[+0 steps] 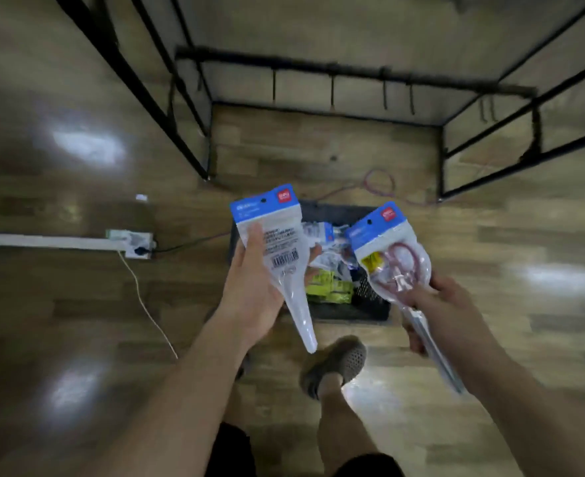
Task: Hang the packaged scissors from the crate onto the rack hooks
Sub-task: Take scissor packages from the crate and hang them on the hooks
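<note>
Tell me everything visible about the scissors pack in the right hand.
The scissors pack is a clear plastic sleeve with a blue card header carrying a red logo and a punched hole. Red-handled scissors show inside, handles up, blades toward the person, beside a yellow label. It tilts, header leaning left, overlapping the dark crate in view. The right hand grips its lower half.

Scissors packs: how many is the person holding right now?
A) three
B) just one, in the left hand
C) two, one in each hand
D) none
C: the left hand grips the pack showing its barcode, and the right hand grips the pack of red-handled scissors, both above the crate.
</note>
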A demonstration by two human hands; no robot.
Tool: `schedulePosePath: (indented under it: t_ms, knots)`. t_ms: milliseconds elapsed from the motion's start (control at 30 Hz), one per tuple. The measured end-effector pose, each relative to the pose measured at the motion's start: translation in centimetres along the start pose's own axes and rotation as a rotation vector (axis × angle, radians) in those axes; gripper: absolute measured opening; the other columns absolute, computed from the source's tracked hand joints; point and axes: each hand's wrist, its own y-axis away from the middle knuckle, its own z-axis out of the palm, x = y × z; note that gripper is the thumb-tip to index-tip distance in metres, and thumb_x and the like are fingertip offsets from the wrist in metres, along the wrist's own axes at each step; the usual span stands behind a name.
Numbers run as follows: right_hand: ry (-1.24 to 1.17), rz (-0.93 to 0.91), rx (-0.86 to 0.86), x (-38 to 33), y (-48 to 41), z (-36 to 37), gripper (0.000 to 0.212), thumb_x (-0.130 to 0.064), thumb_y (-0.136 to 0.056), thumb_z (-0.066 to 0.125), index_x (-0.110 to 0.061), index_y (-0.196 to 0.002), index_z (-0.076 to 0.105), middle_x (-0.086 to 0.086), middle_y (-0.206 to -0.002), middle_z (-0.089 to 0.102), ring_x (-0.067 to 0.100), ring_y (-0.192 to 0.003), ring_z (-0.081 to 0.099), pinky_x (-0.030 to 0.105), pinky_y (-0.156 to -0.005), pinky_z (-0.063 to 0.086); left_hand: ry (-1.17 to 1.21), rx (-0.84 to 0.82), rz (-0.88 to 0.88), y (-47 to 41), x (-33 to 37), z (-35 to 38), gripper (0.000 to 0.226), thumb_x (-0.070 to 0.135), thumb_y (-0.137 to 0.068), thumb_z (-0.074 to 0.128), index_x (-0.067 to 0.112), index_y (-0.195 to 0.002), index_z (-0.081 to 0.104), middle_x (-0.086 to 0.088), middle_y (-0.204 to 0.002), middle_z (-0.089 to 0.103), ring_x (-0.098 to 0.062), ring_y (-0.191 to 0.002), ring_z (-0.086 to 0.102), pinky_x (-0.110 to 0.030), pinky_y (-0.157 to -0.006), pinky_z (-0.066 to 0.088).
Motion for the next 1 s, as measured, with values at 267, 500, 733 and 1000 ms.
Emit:
schedulePosePath:
  t_ms: [267,500,733,1000]
  knots:
    - [-0.38,-0.338,0.131,-14.2,18.8,-3.0,0.019,0.0,-0.095,0.057,-0.009,-0.11,0.065,0.012,-0.062,0.057,0.026,-0.047,0.051,0.033,-0.045,0.045,0.078,-0.265,0.022,14.2,16.7,14.6,0.059,0.057,-0.102,0.043,0.011,-0.134,0.061,-0.012,-0.115,0.064,-0.026,-0.103,0.061,-0.044,-0.104,0.047]
    - [-0.543,-0.488,0.086,-16.2,26.4,-7.2,0.023,0.008,-0.093,0.053,-0.003,-0.106,0.068,0.021,-0.074,0.062,0.026,-0.047,0.059,0.033,-0.054,0.046,-0.233,-0.223,0.18,22.8,19.6,21.3,0.061,0.065,-0.096,0.03,0.016,-0.096,0.065,-0.008,-0.08,0.059,-0.02,-0.067,0.055,-0.031,-0.061,0.04]
    - [-0.559,-0.547,-0.011,-14.3,28.5,-13.9,0.015,0.004,-0.092,0.052,-0.001,-0.1,0.063,0.015,-0.065,0.059,0.026,-0.046,0.05,0.031,-0.047,0.039,-0.349,-0.033,0.559,28.0,13.5,26.5,0.012,0.016,-0.096,0.069,0.007,-0.09,0.063,-0.01,-0.083,0.068,-0.021,-0.079,0.063,-0.035,-0.077,0.05]
    - [-0.608,-0.525,-0.045,-11.1,29.0,-18.6,0.013,-0.008,-0.098,0.054,-0.003,-0.106,0.063,0.017,-0.068,0.06,0.027,-0.048,0.054,0.03,-0.048,0.04,-0.495,-0.055,0.598,31.2,11.1,31.0,0.015,0.011,-0.102,0.061,0.013,-0.115,0.068,-0.011,-0.11,0.077,-0.033,-0.103,0.073,-0.051,-0.092,0.057]
